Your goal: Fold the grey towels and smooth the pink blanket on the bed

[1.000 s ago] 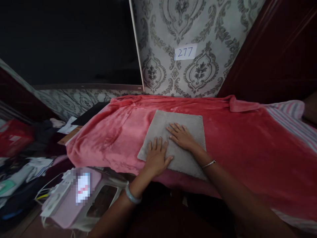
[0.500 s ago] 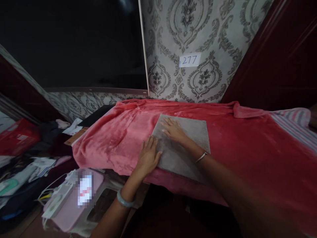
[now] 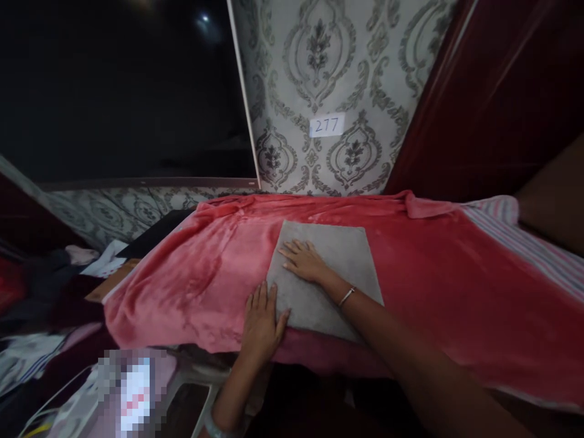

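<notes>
A flat grey square of cloth (image 3: 340, 249) lies spread on a red plush blanket (image 3: 438, 292) that drapes over a low surface. My right hand (image 3: 305, 261) rests palm down on the upper left part of the square, its fingers spread. At the near left edge of the cloth, my left hand (image 3: 263, 322) lies flat, mostly on the blanket, with its thumb at the cloth's border. Neither hand grips anything. What supports the blanket is mostly hidden under it.
A large dark television (image 3: 137, 91) stands behind on the left. The patterned wall bears a paper label (image 3: 327, 125) reading 277. Clothes (image 3: 27, 359) are heaped at the left. A partly blurred-out pink item (image 3: 166, 368) sits at the lower left. A striped cloth (image 3: 524, 249) lies at the right.
The camera view has shifted, so the scene sits lower and further left. My right hand has slid slightly nearer on the grey cloth; both hands remain flat.
</notes>
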Available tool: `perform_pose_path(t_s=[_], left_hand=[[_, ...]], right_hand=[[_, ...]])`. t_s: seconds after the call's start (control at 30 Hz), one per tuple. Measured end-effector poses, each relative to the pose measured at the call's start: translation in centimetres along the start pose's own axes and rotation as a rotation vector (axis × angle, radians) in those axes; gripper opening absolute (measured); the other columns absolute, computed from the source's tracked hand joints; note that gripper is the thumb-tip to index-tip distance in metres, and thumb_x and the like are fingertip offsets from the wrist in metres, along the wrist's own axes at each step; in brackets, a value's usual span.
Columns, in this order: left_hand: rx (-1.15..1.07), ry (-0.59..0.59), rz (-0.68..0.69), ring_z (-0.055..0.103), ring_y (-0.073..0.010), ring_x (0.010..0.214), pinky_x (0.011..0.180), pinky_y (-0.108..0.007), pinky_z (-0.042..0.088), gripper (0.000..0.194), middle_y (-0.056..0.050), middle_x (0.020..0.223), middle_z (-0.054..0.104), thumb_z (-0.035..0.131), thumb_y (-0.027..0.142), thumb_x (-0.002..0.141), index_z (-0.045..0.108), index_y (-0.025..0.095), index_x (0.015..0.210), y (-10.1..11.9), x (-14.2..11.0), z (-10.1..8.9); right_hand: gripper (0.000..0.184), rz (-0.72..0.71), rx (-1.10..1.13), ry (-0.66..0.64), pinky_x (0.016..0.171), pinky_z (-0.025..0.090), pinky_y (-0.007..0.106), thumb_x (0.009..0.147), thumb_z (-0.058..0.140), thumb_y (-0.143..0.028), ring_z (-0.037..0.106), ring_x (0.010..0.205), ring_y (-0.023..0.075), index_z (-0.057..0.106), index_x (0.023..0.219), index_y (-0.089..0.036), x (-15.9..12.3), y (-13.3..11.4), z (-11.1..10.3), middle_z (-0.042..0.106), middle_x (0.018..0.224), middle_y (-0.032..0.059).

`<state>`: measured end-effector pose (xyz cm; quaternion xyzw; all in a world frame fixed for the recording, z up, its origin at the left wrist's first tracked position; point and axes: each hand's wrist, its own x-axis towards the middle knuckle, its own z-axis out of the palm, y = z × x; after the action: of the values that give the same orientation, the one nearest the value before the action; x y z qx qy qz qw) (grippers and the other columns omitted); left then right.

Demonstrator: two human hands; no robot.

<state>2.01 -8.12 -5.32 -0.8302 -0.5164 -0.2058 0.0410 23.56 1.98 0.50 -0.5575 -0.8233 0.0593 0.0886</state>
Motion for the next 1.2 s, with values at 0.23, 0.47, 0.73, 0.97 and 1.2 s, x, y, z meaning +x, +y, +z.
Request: perform_pose_path(t_s=[0.23, 0.47, 0.73, 0.97, 1.2], left_hand=[[-0.108, 0.057, -0.011, 0.049, -0.0375, 0.143, 0.117, -0.061, 0.039, 0.061, -0.024, 0.151, 0.054, 0.044, 0.048, 0.1, 0.055, 0.011, 0.147, -0.5, 0.6, 0.4], [-0.559, 0.027, -0.086, 0.056, -0.0348, 0.136, 0.117, -0.06, 0.041, 0.062, -0.017, 0.144, 0.063, 0.052, 0.056, 0.092, 0.062, 0.017, 0.139, -2.3, 1.7, -1.0], [-1.054, -0.023, -0.441, 0.05, -0.0299, 0.143, 0.121, -0.047, 0.042, 0.07, -0.008, 0.151, 0.058, 0.061, 0.062, 0.085, 0.057, 0.025, 0.144, -2.1, 1.7, -3.3], [-1.023, -0.11, -0.465, 0.051, -0.032, 0.142, 0.121, -0.052, 0.041, 0.066, -0.007, 0.146, 0.062, 0.061, 0.065, 0.082, 0.063, 0.026, 0.136, -3.6, 2.1, -3.3], [-0.976, -0.175, -0.494, 0.061, -0.0338, 0.131, 0.115, -0.054, 0.048, 0.059, -0.004, 0.135, 0.07, 0.062, 0.066, 0.078, 0.068, 0.033, 0.126, -6.7, 5.1, -2.2]], right_hand=[[0.052, -0.029, 0.199, 0.05, 0.125, 0.019, 0.057, 0.103, 0.053, -0.036, 0.026, 0.154, 0.0326, 0.051, 0.152, -0.019, -2.0, 0.2, -1.7, 0.037, 0.164, 0.0118], [0.06, 0.119, 0.394, 0.263, 0.125, 0.027, 0.05, 0.097, 0.058, -0.04, 0.03, 0.154, 0.0263, 0.052, 0.151, -0.016, -12.6, 4.4, 0.3, 0.037, 0.163, 0.016], [0.08, 0.663, 1.312, 0.829, 0.119, 0.037, 0.057, 0.082, 0.072, -0.06, 0.046, 0.145, 0.0306, 0.048, 0.151, -0.03, -22.5, 3.1, 4.1, 0.048, 0.157, 0.0129], [0.043, 0.602, 1.966, 0.745, 0.107, 0.049, 0.053, 0.08, 0.075, -0.056, 0.064, 0.121, 0.0314, 0.072, 0.109, -0.025, -23.6, -3.3, 3.6, 0.075, 0.115, 0.0096], [0.039, 0.472, 2.141, 0.703, 0.114, 0.04, 0.052, 0.077, 0.08, -0.056, 0.064, 0.121, 0.0297, 0.073, 0.098, -0.024, -21.6, -6.1, 4.7, 0.075, 0.111, 0.0092]])
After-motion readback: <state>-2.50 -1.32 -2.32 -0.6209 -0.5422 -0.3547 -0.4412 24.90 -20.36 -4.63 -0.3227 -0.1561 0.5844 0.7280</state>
